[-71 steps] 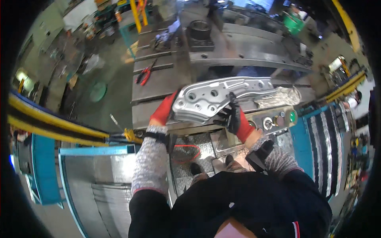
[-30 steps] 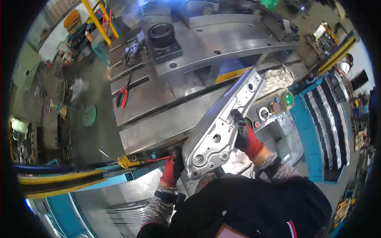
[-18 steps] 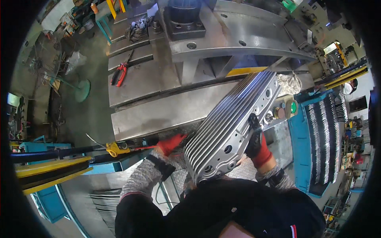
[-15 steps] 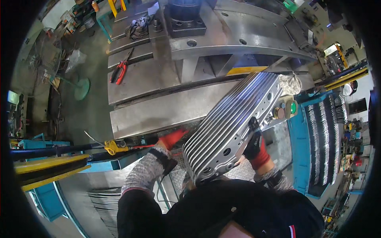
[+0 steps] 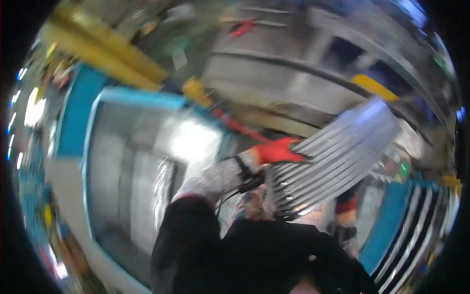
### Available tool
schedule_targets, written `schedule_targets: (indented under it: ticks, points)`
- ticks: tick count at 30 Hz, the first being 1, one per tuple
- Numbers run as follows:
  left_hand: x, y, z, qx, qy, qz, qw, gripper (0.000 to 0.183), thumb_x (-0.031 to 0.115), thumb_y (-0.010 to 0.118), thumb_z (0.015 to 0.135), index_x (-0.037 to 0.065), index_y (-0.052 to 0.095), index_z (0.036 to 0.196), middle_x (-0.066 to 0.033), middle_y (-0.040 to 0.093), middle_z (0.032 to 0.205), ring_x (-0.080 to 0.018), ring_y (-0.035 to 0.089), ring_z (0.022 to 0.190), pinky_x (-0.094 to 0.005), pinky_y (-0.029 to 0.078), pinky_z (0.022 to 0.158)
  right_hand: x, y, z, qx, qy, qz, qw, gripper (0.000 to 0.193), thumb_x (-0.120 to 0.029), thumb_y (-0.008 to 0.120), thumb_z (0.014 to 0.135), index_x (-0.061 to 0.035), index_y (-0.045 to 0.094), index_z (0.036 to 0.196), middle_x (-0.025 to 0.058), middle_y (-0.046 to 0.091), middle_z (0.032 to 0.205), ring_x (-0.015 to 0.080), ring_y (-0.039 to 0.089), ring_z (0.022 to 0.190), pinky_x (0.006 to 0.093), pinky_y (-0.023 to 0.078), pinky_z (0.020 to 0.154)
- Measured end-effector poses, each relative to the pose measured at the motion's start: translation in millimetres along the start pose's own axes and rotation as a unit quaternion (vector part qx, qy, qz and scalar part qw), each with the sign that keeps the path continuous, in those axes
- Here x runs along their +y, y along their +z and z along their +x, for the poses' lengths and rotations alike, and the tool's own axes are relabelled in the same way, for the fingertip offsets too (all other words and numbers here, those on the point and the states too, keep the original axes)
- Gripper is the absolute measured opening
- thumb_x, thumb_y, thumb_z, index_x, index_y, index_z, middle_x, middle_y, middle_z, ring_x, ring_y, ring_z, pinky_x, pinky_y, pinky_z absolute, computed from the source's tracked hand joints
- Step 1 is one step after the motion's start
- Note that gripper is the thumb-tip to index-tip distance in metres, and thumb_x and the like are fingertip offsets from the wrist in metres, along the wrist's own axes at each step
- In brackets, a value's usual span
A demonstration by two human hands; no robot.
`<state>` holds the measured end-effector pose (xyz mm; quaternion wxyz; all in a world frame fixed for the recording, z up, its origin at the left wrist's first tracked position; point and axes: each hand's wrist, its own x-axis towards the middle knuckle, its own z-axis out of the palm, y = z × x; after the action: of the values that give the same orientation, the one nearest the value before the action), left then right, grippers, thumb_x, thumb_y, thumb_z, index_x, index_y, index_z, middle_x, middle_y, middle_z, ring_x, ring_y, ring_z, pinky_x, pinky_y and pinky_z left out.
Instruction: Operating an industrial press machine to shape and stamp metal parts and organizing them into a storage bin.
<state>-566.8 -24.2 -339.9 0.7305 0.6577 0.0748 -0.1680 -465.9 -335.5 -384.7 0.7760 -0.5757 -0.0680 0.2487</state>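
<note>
Gripped at its upper left edge by the left hand in a red-palmed glove, the ribbed metal casting sits tilted at about three o'clock from picture centre. Beneath its lower right, the right hand is mostly hidden; its grip cannot be told. Motion blur smears the teal-framed bin at nine o'clock.

I see a metalworking factory floor, heavily motion-blurred: a grey steel machine bed, yellow guard rails, blue-framed equipment and a ribbed metal casting gripped by my red work glove.
</note>
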Motion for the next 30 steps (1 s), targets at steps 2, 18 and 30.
schedule_targets:
  ticks: [2, 18, 30]
  points:
    - [32, 26, -23, 0.025, 0.147, 0.038, 0.988, 0.064, 0.032, 0.076, 0.077, -0.002, 0.052, 0.126, -0.0135, 0.062, 0.117, -0.0184, 0.057, 0.106, -0.0307, 0.045, 0.092, 1, -14, -16, -0.018, -0.005, 0.023, 1.0, 0.048, -0.032, 0.033, 0.1, -0.0016, 0.035, 0.137, 0.0127, 0.04, 0.138, 0.0224, 0.038, 0.127, 0.0362, 0.029, 0.108]
    - [-57, 176, -299, 0.46, 0.094, -0.048, 0.882, 0.064, 0.015, 0.074, 0.079, -0.003, 0.045, 0.132, -0.0076, 0.058, 0.121, -0.0135, 0.053, 0.108, -0.0281, 0.041, 0.096, 55, 148, -51, -0.437, 0.167, 0.164, 0.868, 0.044, -0.03, 0.037, 0.099, -0.0018, 0.043, 0.132, 0.0136, 0.052, 0.127, 0.0238, 0.05, 0.116, 0.0354, 0.038, 0.101]
    - [-174, 111, -364, 0.623, 0.165, -0.269, 0.716, 0.063, 0.015, 0.072, 0.082, -0.002, 0.041, 0.135, -0.0088, 0.056, 0.125, -0.0158, 0.053, 0.112, -0.0305, 0.041, 0.098, 210, 359, -38, -0.599, 0.227, 0.084, 0.763, 0.071, -0.055, 0.037, 0.094, -0.0009, 0.037, 0.138, 0.0113, 0.044, 0.138, 0.0227, 0.042, 0.127, 0.0359, 0.032, 0.108]
